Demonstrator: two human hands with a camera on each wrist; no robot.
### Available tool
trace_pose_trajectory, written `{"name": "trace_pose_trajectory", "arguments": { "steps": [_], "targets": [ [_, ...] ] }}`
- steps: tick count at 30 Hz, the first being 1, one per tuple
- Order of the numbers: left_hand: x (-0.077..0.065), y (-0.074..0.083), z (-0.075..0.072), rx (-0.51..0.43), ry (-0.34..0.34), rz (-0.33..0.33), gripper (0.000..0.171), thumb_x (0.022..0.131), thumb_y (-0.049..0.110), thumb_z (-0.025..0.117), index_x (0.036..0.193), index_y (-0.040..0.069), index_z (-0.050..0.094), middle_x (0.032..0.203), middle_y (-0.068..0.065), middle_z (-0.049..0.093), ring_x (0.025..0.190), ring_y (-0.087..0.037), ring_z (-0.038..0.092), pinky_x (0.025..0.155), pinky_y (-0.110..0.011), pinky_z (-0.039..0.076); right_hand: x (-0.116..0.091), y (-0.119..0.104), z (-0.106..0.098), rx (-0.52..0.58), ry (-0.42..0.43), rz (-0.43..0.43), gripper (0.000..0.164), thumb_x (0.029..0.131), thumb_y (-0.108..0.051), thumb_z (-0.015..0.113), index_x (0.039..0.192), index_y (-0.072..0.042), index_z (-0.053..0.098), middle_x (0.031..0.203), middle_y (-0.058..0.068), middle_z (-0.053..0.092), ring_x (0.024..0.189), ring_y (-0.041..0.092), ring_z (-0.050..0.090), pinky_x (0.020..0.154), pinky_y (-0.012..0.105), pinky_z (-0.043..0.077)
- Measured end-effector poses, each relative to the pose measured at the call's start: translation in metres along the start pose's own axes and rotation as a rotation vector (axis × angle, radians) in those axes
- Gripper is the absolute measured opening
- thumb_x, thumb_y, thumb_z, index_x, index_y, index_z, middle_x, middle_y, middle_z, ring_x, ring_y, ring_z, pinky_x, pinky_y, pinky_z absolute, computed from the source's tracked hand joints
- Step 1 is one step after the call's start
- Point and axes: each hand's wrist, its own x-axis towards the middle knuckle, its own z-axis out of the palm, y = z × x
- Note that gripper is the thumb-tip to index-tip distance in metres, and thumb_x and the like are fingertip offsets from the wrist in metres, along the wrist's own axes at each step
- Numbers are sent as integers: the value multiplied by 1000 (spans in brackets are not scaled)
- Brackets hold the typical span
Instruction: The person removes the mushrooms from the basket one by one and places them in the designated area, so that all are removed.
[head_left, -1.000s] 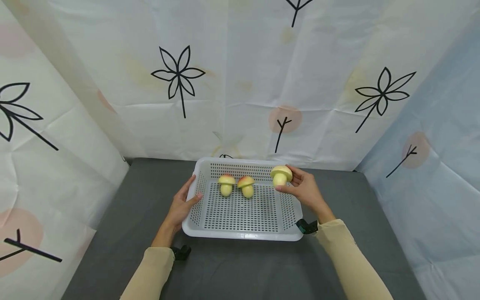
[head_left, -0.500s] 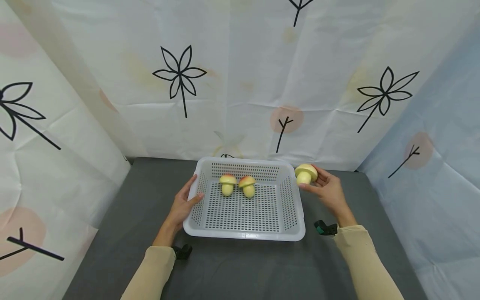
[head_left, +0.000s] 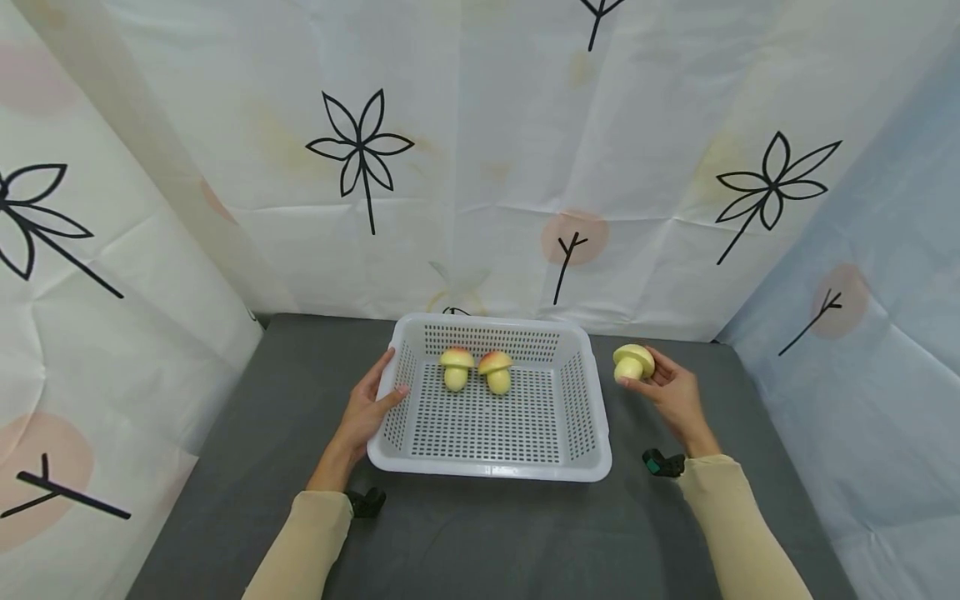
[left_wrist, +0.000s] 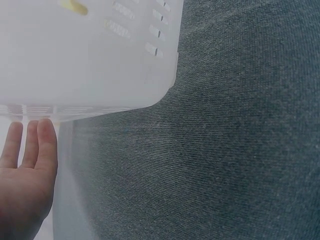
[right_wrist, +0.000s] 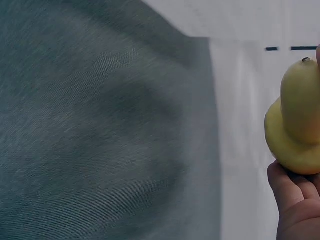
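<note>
A white perforated plastic basket [head_left: 491, 472] occupies the middle of the table. My left hand [head_left: 365, 414] grips its left side, thumb over the rim; in the left wrist view the fingers [left_wrist: 46, 145] reach the basket's outer wall [left_wrist: 90, 65]. Inside it lie two toy mushrooms, a left one [head_left: 456, 369] and a right one [head_left: 496, 372], yellow with reddish cap tops. To the right of the basket, my right hand [head_left: 677, 404] holds a third toy mushroom [head_left: 633, 363] between thumb and fingers. Its pale stem [right_wrist: 301, 102] shows large in the right wrist view.
A dark grey cloth [head_left: 480, 542] covers the table. White printed curtains [head_left: 465, 167] rise behind it and along both sides. A dark band [head_left: 663, 463] sits at my right wrist, another band [head_left: 366, 503] at the left.
My right hand has carried its mushroom rightward from over the basket to beyond its right side, then slightly lower. My left hand, the basket and the two mushrooms inside have stayed put.
</note>
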Motion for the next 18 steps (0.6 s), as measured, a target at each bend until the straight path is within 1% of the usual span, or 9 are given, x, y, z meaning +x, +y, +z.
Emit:
{"name": "trace_pose_trajectory", "arguments": {
  "steps": [3,5,8,12,15,18],
  "targets": [
    [1,0,0,-6,2,1,75,102,4,60,163,30,25,161,-11,35,134,-46,47,98,-59,48,4,15,0,-48,1,36,93,86,-12,83,157,6,26,156,27,37,141,40,40,91,13,48],
    [1,0,0,-4,3,0,75,102,5,60,163,30,25,161,-11,36,134,-46,47,98,-59,48,6,24,1,-79,0,62,94,85,-14,84,157,6,26,155,27,38,141,39,42,95,16,48],
    [1,0,0,-12,9,-4,76,101,5,62,163,31,25,161,-9,36,133,-46,48,98,-62,47,9,35,4,-108,-4,99,95,85,-15,84,158,6,25,156,27,38,141,37,42,102,27,46],
    [0,0,0,-10,4,5,77,101,7,63,163,30,24,162,-10,33,133,-47,48,98,-63,47,12,45,7,-121,-9,120,95,86,-12,83,158,6,23,157,27,35,143,37,40,109,40,41],
    [0,0,0,-12,-1,14,77,101,7,62,163,29,23,163,-10,32,134,-47,47,98,-62,47,13,51,9,-118,-9,122,94,87,-9,82,158,7,22,158,27,33,144,37,38,111,44,38],
    [0,0,0,-19,-1,13,77,101,6,62,163,29,24,163,-8,31,134,-46,46,98,-62,47,15,54,11,-116,-11,125,95,87,-9,81,158,6,20,159,27,31,145,38,36,112,46,37]
  ]
}}
